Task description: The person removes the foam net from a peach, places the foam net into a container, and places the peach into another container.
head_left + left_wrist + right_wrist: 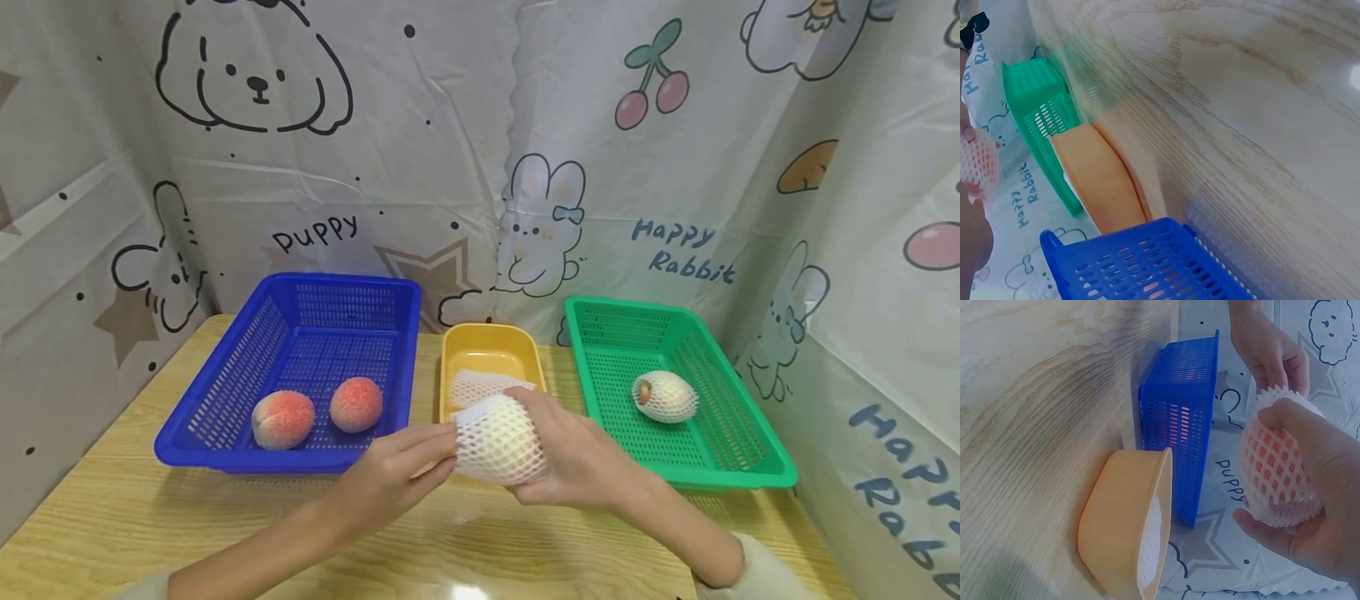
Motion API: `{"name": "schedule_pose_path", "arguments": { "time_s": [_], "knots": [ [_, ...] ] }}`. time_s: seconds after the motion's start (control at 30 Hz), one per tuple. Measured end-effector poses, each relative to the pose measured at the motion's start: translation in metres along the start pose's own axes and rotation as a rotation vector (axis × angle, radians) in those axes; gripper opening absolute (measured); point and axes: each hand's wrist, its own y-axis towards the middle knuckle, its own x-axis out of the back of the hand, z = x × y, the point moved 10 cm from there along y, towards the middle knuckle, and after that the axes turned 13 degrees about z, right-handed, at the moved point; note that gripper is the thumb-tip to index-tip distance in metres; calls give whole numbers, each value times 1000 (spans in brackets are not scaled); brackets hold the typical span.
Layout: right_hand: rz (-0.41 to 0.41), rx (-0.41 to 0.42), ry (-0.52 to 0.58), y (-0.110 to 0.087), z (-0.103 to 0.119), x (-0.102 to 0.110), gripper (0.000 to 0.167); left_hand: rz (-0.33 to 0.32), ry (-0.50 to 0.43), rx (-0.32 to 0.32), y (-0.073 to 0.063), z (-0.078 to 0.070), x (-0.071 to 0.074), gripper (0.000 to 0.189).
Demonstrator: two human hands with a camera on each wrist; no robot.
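Observation:
Over the front of the yellow tray (491, 336), my right hand (577, 458) holds a peach (1277, 464) wrapped in a white foam net (501, 440). Red skin shows through the mesh in the right wrist view. My left hand (386, 471) pinches the net's edge at the left end of the fruit; its fingertips are partly hidden. Two bare peaches (283, 419) lie in the blue basket (247, 460) on the left. Another netted fruit (667, 397), its reddish end peeking out, lies in the green basket (720, 480) on the right.
Loose white foam netting (480, 388) lies in the yellow tray, between the two baskets. All three containers stand on a wooden table (480, 550). A printed curtain (450, 167) hangs close behind them and along both sides.

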Motion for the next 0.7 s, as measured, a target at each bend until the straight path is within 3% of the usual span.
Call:
{"name": "schedule_pose_path", "arguments": {
  "time_s": [0.2,0.4,0.7],
  "knots": [
    [-12,51,-11,-1,5,-1,101,46,27,-3,2,-1,-8,25],
    [-4,93,-23,0,9,-4,102,80,16,2,5,0,-13,53],
    [38,108,13,2,14,-8,105,125,7,35,8,5,-21,61]
  ]
}}
